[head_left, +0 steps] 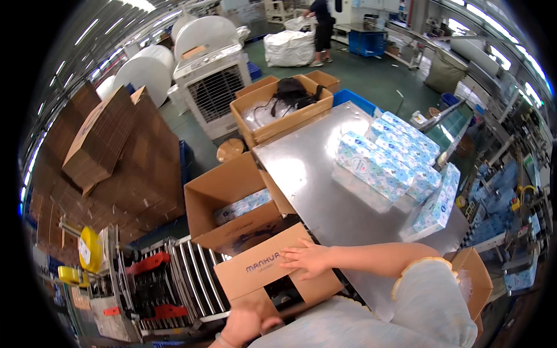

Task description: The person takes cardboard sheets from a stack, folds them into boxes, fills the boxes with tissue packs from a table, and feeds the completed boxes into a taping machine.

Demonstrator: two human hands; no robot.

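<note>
A cardboard box (246, 285) lies close in front of me, a wide flap with dark printing folded over its top. My right hand (307, 258) rests flat on that flap, fingers spread. At the box's near left edge is my left hand (248, 323), smeared by motion, so its fingers do not show clearly. A dark gap (284, 293) shows between the flaps. Just beyond stands an open carton (217, 191) with blue-and-white patterned packs (246, 206) inside.
On the metal table (290, 168) to the right sit several patterned packs (377, 165). A roller conveyor (200, 278) runs at left, near stacked flat cardboard (136, 156). An open carton (249, 124) holding a black bag (293, 93) stands ahead. Another person (322, 26) stands far back.
</note>
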